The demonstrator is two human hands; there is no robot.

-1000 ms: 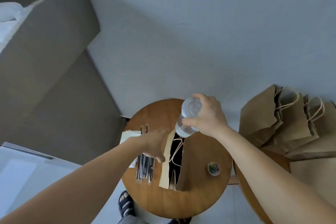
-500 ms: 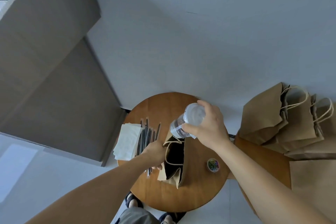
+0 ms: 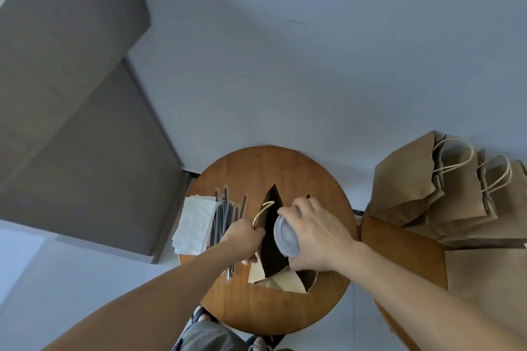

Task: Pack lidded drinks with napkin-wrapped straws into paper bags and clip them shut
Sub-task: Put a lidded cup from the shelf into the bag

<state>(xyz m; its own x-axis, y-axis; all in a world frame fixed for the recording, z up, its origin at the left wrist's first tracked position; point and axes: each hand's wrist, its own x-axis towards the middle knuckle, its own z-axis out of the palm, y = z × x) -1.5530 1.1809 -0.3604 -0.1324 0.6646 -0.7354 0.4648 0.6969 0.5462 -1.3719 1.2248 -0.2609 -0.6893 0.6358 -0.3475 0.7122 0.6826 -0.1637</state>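
Head view, looking straight down.

- Round wooden counter (image 3: 273, 168) at centre.
- An open paper bag (image 3: 285, 283) stands near its middle, mouth up, dark inside.
- The left grip (image 3: 242, 236) is closed on the bag's left rim, just below the twine handle (image 3: 263, 209), and holds the mouth apart.
- The right grip (image 3: 316, 236) is curled round the lidded drink (image 3: 286, 236), with fingers over the lid's far edge.
- The drink sits in the bag's mouth with its lid facing the camera. The lid hides the cup body, so its depth in the bag cannot be told.
- Left of the bag, black straws (image 3: 225, 214) lie in a loose bundle against a stack of white napkins (image 3: 195, 225) at the counter's left edge.
- To the right, a second counter (image 3: 399, 251) carries a leaning row of spare bags (image 3: 456, 194).
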